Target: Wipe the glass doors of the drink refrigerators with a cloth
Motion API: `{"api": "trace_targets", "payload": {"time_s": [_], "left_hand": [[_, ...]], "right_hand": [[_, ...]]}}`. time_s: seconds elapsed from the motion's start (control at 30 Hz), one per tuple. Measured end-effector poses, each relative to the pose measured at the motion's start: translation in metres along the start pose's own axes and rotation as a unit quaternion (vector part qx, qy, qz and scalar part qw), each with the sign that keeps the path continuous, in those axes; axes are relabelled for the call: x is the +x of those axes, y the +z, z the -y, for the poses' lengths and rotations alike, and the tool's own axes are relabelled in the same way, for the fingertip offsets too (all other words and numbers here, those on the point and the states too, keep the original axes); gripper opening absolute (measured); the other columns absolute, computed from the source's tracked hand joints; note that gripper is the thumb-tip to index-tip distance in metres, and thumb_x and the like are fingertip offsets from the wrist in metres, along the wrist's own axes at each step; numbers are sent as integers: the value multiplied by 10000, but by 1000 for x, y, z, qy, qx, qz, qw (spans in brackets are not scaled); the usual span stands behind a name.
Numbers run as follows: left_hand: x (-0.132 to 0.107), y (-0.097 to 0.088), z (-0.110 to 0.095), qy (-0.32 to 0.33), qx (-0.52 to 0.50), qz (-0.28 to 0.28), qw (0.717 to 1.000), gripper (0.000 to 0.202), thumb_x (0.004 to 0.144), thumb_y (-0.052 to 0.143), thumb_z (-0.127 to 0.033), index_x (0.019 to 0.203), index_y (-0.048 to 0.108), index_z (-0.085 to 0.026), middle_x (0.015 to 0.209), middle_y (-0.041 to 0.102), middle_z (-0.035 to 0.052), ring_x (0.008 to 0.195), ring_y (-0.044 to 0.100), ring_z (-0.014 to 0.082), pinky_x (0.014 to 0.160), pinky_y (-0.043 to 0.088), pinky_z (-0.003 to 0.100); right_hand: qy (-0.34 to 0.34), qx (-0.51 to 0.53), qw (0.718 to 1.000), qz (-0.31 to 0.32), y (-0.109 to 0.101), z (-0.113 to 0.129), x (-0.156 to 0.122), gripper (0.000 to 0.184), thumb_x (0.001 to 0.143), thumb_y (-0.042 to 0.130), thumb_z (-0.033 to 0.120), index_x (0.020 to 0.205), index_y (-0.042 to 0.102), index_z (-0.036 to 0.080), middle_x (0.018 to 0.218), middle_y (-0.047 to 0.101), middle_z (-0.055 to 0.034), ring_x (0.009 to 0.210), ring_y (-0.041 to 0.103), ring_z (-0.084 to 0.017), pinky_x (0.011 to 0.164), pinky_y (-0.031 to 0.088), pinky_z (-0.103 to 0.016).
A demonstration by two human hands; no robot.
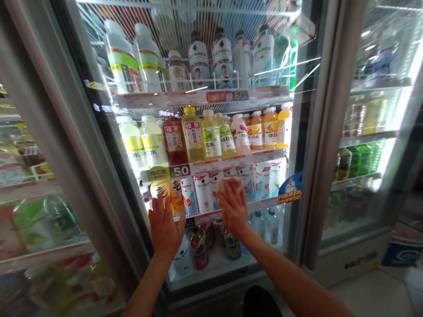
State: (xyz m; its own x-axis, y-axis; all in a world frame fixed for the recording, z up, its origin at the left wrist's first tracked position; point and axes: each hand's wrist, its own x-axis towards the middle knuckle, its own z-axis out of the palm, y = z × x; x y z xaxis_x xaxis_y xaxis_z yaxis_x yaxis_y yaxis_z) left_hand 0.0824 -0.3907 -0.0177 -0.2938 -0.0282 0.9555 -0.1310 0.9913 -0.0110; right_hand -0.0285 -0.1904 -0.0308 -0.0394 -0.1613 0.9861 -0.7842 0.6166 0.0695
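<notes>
A refrigerator's glass door (228, 275) stands in front of me, with drinks visible through it. My right hand (235, 215) presses a pale, crumpled cloth (240, 181) to the glass, its fingers bent over the cloth and covering most of it. To the left, my left hand (166, 233) lies flat on the glass with its fingers stretched out, holding nothing. Behind my hands are a row of white-labelled bottles (202, 193) and a black price tag (180, 170).
A dark metal door frame (109, 145) runs down the left, and another (325, 145) down the right. A blue sticker (291, 188) is at the door's right side. Neighbouring coolers with drinks flank both sides. Tiled floor (370, 290) shows at lower right.
</notes>
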Motion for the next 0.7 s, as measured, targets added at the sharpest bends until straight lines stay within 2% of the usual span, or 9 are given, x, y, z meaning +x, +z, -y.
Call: {"api": "trace_targets", "payload": {"time_s": [0.07,0.13,0.27,0.37,0.4,0.5,0.57,0.6,0.7], "left_hand": [[1,-1,-1,1,0,0,1000,760,865,516,-345,1466,71,-209,1531,154,131,1417,114,262,1138,172,467],[1,-2,0,5,0,4,1000,759,864,516,-352,1465,75,-213,1531,158,127,1416,124,260,1138,179,463],[-1,-1,-1,2,-5,7,1000,755,870,505,-347,1466,60,-214,1536,140,120,1421,94,248,1141,167,461],[-2,2,-2,-7,-9,6,1000,763,869,506,-346,1466,50,-215,1540,115,120,1422,74,253,1139,163,477],[-2,2,-2,-9,-10,6,1000,763,868,507,-346,1465,50,-217,1540,114,121,1422,78,257,1136,167,483],[-2,2,-2,-10,-11,3,1000,762,865,512,-348,1465,61,-220,1535,136,129,1418,104,269,1130,177,496],[-3,1,-2,-8,-9,1,1000,761,863,516,-350,1465,69,-218,1530,155,135,1415,121,272,1130,178,496],[-3,1,-2,-7,-8,1,1000,763,862,517,-351,1465,70,-217,1529,161,137,1415,125,272,1129,179,495],[-6,2,-3,-8,-9,7,1000,765,864,514,-349,1465,59,-221,1529,160,139,1416,116,273,1126,182,504]], "right_hand": [[-67,18,996,48,2,6,-4,415,866,450,198,1269,530,257,1408,460,-34,1405,214,-187,1166,128,-426],[-70,2,997,41,-4,-11,-10,423,867,459,184,1278,517,267,1414,453,-35,1397,238,-181,1165,126,-431],[80,-79,991,-69,-25,-74,-22,546,880,408,122,1406,345,254,1515,260,-80,1398,233,-230,1125,203,-514],[132,-79,983,-98,-25,-76,-25,580,884,373,119,1441,266,242,1536,186,-93,1406,200,-266,1091,261,-549],[107,-65,989,-80,-23,-67,-26,586,881,378,119,1444,263,237,1538,177,-88,1409,187,-269,1094,267,-539],[-50,-16,998,31,-18,-39,-34,564,870,403,129,1416,331,249,1526,232,-40,1407,205,-236,1127,254,-465],[-95,-13,993,71,-22,-43,-41,544,868,416,134,1393,370,267,1512,274,-19,1400,230,-212,1142,230,-444],[-72,-28,995,62,-25,-53,-43,549,867,418,131,1396,364,270,1513,271,-25,1398,235,-208,1143,222,-453],[91,-95,990,-49,-34,-86,-47,600,867,417,124,1436,277,255,1536,190,-71,1407,203,-244,1111,247,-532]]}}
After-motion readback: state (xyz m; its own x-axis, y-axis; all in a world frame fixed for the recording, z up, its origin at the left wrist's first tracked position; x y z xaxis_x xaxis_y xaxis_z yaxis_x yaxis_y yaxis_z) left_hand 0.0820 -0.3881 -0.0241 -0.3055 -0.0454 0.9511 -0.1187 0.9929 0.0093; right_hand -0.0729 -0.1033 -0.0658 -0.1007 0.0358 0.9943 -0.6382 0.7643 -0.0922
